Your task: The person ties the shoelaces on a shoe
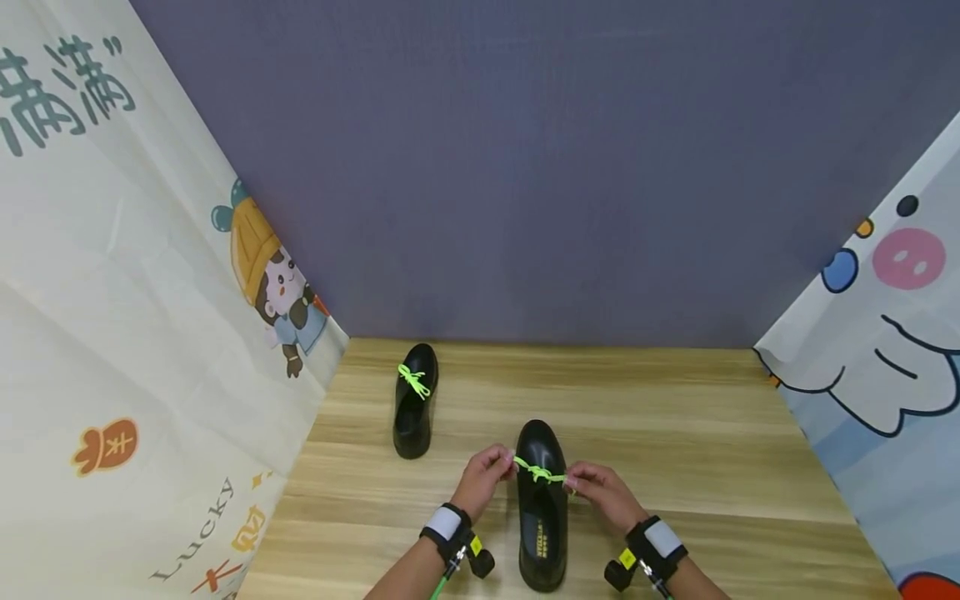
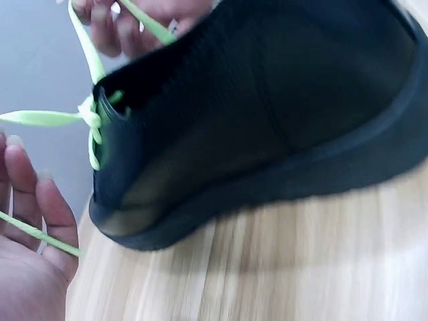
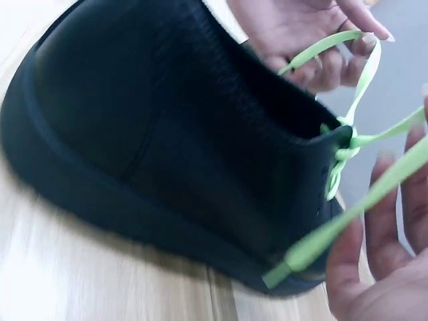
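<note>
A black leather shoe (image 1: 542,517) stands on the wooden surface between the two hands, its toe pointing away. Its neon green shoelace (image 1: 538,472) is crossed in a knot at the front of the opening. On the shoe's left side, my left hand (image 1: 482,479) pinches one end of the lace and holds it taut. The other end is pinched by my right hand (image 1: 606,493) on the right side. In the right wrist view, a loose lace tail (image 3: 321,234) hangs across the right fingers. Both wrist views show the shoe's dark side and heel up close.
Another black shoe (image 1: 412,421), its green lace (image 1: 414,381) tied in a bow, stands further back on the left. A dark grey-blue panel (image 1: 540,167) rises behind the wooden surface (image 1: 675,417). Printed white sheets (image 1: 150,333) flank it on both sides.
</note>
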A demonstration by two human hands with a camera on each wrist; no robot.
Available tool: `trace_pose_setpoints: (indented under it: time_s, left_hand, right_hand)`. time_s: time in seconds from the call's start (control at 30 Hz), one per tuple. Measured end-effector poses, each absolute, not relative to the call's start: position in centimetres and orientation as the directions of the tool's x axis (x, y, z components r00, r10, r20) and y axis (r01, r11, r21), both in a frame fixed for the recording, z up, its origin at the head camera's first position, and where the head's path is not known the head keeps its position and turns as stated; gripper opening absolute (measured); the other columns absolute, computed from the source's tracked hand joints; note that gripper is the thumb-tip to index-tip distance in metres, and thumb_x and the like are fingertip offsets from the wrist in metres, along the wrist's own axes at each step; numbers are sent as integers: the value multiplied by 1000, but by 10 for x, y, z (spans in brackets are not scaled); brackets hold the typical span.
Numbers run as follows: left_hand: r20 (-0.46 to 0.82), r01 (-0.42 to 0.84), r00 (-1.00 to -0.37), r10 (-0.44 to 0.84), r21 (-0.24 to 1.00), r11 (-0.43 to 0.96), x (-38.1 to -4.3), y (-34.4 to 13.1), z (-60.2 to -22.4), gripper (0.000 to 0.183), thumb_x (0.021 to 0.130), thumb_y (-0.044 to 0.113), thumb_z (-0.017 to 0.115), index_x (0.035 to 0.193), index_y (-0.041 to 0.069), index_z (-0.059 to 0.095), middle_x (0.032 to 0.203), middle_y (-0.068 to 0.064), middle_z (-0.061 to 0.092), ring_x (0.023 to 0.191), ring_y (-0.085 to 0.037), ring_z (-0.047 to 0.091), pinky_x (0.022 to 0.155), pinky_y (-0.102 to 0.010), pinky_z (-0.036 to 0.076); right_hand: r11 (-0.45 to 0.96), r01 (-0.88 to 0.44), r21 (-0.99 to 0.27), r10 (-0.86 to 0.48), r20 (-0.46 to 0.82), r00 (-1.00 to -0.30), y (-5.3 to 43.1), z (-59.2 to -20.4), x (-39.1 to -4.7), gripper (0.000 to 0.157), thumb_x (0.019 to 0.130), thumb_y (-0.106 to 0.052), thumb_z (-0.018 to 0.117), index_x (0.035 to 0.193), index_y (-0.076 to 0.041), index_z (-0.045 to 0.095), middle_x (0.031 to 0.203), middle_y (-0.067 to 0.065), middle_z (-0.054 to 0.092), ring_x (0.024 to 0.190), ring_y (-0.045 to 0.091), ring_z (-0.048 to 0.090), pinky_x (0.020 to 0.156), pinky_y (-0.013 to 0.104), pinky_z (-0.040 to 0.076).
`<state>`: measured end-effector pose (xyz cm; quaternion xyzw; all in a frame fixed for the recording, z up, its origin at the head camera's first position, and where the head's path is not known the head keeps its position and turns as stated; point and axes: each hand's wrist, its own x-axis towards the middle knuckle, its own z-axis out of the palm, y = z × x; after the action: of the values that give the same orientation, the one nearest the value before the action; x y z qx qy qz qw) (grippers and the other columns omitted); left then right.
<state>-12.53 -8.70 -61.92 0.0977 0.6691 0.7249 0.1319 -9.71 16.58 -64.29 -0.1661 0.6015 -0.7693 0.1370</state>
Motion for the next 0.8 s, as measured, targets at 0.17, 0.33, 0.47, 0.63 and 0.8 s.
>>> trace_pose_setpoints:
  time_s: [0.17,0.33,0.47,0.63,0.8]
  left_hand:
    - [-11,-73,-950,313,979,-188,-127,-77,-618,36,104,16,55,106,-20,57,104,-9,68,97,-15,61,96,-49,47]
    - [10,-85,-951,309,953,-292,-128,-68,-618,35,103,14,55,111,-19,60,110,-9,72,106,-18,64,99,-41,48]
    - [-17,-101,-964,266,946,-307,-129,-62,-619,29,101,12,58,111,-14,64,105,-3,73,102,-16,63,92,-33,48]
    - [-55,-116,-977,207,948,-296,-130,-56,-620,28,97,11,65,110,-14,65,102,-1,73,97,-14,62,83,-28,47]
    - [-53,-118,-979,199,937,-329,-131,-52,-623,30,97,5,64,114,-20,62,107,-13,73,94,-12,66,79,-25,51]
  right_hand:
    - [-340,43,-940,-332,77,-940,157,-639,-99,24,101,2,49,108,-4,71,113,-1,66,104,8,58,89,26,46]
    - [-459,59,-886,-290,87,-953,145,-635,-103,31,103,3,44,112,-7,72,118,0,70,113,12,58,98,29,43]
    - [-514,63,-856,-238,72,-969,135,-634,-106,31,105,0,45,108,-11,74,112,-2,72,110,12,61,98,30,44]
    - [-526,92,-846,-141,-20,-990,125,-635,-108,26,104,-3,50,106,-12,74,107,-1,72,103,13,65,89,27,49]
    - [-523,104,-846,-63,-83,-995,118,-637,-110,20,103,-4,53,113,-6,69,107,2,69,99,14,64,89,27,50]
